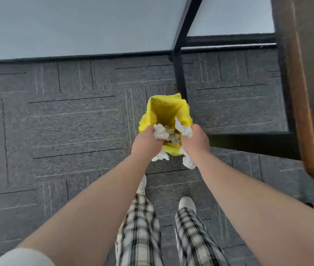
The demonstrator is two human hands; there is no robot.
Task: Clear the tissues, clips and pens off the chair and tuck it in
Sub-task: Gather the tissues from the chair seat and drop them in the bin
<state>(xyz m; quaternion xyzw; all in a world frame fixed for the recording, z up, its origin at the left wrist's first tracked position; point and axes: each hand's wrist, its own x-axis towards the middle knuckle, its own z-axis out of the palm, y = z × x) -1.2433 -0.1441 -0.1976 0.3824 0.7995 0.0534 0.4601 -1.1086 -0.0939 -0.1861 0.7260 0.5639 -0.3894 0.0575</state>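
We observe a floor of dark grey carpet tiles (71, 120) laid in alternating directions, with pale streaks and thin dark seams. A pale grey wall (75, 24) rises from a dark skirting line along the top. At the right, a black metal table frame (179, 60) stands on the carpet, with a brown wooden tabletop edge (302, 93) above it.

A bin lined with a yellow bag (166, 110) stands on the carpet just beside the frame's leg. We note crumpled paper already lying inside it.

We hold both arms out over the bin's near rim. Our left hand (147, 140) is closed around a wad of white tissues (160, 131), with more tissue trailing below the fist. Our right hand (197, 139) is likewise clenched on a second tissue wad (184, 128), part hanging beneath it. Both wads sit directly above the bag's opening.

Below, we see 2 checked trouser legs (140, 227) and white shoes (186, 203) on the carpet.
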